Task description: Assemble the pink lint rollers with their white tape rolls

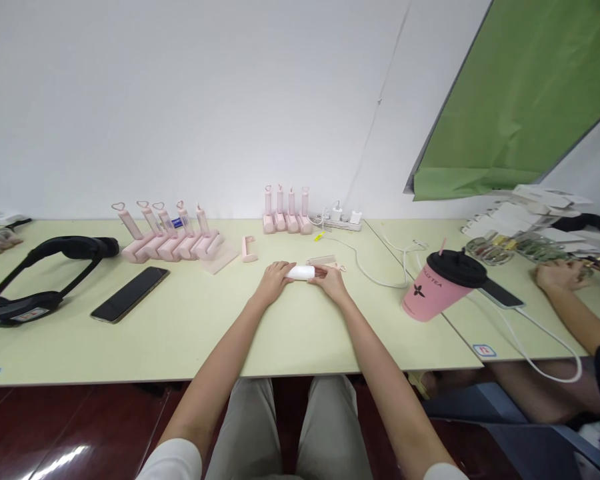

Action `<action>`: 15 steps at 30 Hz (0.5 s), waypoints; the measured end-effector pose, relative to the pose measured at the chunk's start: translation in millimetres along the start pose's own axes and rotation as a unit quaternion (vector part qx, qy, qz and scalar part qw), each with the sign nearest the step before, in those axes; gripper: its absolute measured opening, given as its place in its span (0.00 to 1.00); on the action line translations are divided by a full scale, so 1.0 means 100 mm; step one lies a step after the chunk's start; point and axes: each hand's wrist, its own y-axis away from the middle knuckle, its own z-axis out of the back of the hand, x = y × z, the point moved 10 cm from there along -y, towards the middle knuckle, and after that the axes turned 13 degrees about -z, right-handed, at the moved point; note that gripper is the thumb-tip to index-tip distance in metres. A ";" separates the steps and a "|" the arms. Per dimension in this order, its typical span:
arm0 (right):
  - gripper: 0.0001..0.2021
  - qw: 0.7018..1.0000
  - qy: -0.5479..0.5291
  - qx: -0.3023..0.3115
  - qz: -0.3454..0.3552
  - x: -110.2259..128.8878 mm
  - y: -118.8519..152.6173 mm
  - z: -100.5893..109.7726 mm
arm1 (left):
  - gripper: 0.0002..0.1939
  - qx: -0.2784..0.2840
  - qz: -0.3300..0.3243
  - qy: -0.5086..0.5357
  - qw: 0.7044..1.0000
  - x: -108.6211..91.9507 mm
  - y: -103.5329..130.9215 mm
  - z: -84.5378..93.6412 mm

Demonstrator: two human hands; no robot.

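A smooth white cylindrical roll [301,273] lies level between my hands, low over the table. My left hand [273,281] has its fingers closed on the roll's left end. At the right end, my right hand [331,281] grips it between thumb and fingers. Just behind my right hand lies a pale pink handle piece [322,261], partly hidden by the fingers. A pink curved cover [249,249] rests farther back on the left. Beside it is a flat translucent pink sheet or bag [222,257].
Several pink lint rollers [167,245] stand at the left, and several more [286,221] stand by the wall. A power strip [347,224] trails white cables. A phone [130,294] and black headset [50,273] lie left. A pink cup [433,293] stands right, near another person's hand [560,275].
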 end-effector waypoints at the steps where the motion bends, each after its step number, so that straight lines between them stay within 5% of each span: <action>1: 0.23 1.000 0.010 -0.011 -0.005 -0.01 -0.01 0.01 | 0.21 0.000 0.003 0.002 1.000 0.01 0.00 0.00; 6: 0.22 0.990 0.126 -0.070 0.005 0.05 0.01 0.12 | 0.21 -0.003 0.011 0.005 1.000 0.07 0.02 -0.01; 11: 0.20 0.941 0.307 -0.124 0.073 0.22 0.14 0.26 | 0.25 -0.010 0.010 0.022 1.000 0.05 0.04 -0.02; 15: 0.22 0.932 0.334 -0.131 0.061 0.35 0.23 0.33 | 0.27 -0.115 0.041 0.030 0.992 0.11 0.08 0.23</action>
